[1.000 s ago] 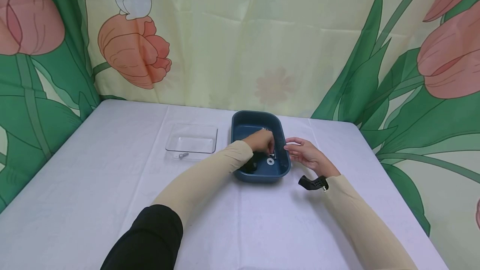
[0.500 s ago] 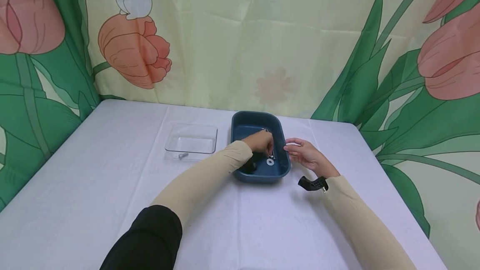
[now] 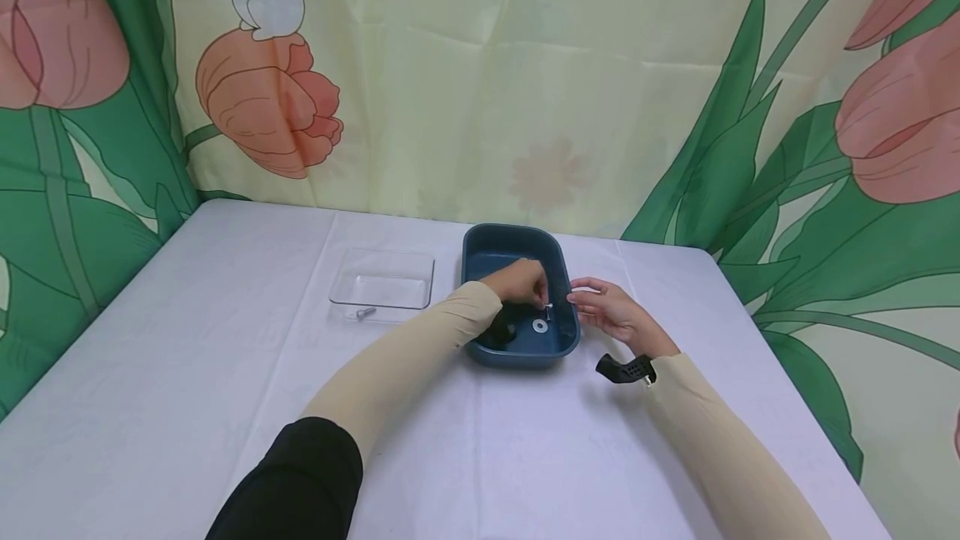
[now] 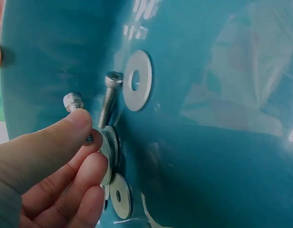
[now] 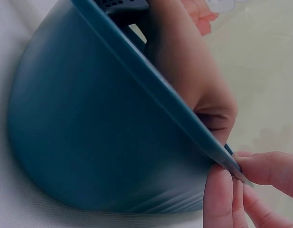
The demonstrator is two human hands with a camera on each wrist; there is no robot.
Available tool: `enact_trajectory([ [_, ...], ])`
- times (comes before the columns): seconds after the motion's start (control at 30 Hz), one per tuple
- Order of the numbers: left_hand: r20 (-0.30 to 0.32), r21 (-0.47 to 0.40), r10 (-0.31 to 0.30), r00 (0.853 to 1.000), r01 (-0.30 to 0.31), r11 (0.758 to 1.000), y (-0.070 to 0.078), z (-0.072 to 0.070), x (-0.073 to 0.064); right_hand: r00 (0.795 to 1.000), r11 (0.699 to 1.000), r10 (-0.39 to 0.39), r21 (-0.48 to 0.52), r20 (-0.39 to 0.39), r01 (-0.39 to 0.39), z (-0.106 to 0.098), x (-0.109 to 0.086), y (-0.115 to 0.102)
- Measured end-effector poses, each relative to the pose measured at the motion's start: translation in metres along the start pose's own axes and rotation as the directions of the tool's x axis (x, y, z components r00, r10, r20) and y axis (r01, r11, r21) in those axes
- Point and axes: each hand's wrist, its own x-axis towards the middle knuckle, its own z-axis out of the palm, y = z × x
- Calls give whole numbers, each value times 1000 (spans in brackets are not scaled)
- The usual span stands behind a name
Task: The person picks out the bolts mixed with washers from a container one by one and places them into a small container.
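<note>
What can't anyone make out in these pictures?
Left wrist view: the shank of the silver metal screw, mostly covered by the left hand.
Left wrist view: how many round grey metal washers are clustered; that hand covers some.
Right wrist view: that hand's fingertips, behind the wall of the blue rounded plastic tub.
Head view: whether the small silver bolt lies inside the clear rectangular box; too small to tell.

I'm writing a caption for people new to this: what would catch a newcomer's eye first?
Probably the big pink tulips on the backdrop behind the white tabletop. Next, the blue bin on it, where the left hand pinches a bolt inside and the right hand grips the rim.
</note>
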Motion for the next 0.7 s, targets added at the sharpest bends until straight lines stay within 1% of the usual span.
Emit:
enact_trajectory([
  [0.07, -11, -14, 1, 1000, -1, 1000, 0, 0, 1, 1000, 1000, -4, 0, 6, 4, 0, 0, 0],
  [0.13, -18, -49, -9, 1000, 9, 999, 0, -1, 0, 1000, 1000, -3, 1, 5, 3, 0, -1, 0],
  [0.23, -27, -107, -29, 999, 26, 994, 3, -3, -4, 1000, 1000, -3, 2, 10, 3, 0, -2, -1],
  [0.33, -48, -140, -47, 998, 40, 989, 6, -6, -8, 1000, 1000, 1, 5, 11, -1, 0, -2, -1],
  [0.43, -86, -139, -46, 995, 33, 990, 8, -8, -11, 1000, 1000, 7, 8, 8, -7, 0, -2, -1],
  [0.53, -122, -122, -29, 992, 14, 992, 8, -10, -12, 1000, 1000, 10, 11, 7, -10, 0, -2, -2],
  [0.7, -150, -123, -19, 988, 0, 992, 10, -15, -14, 1000, 1000, 11, 11, 11, -11, 0, -2, -3],
])
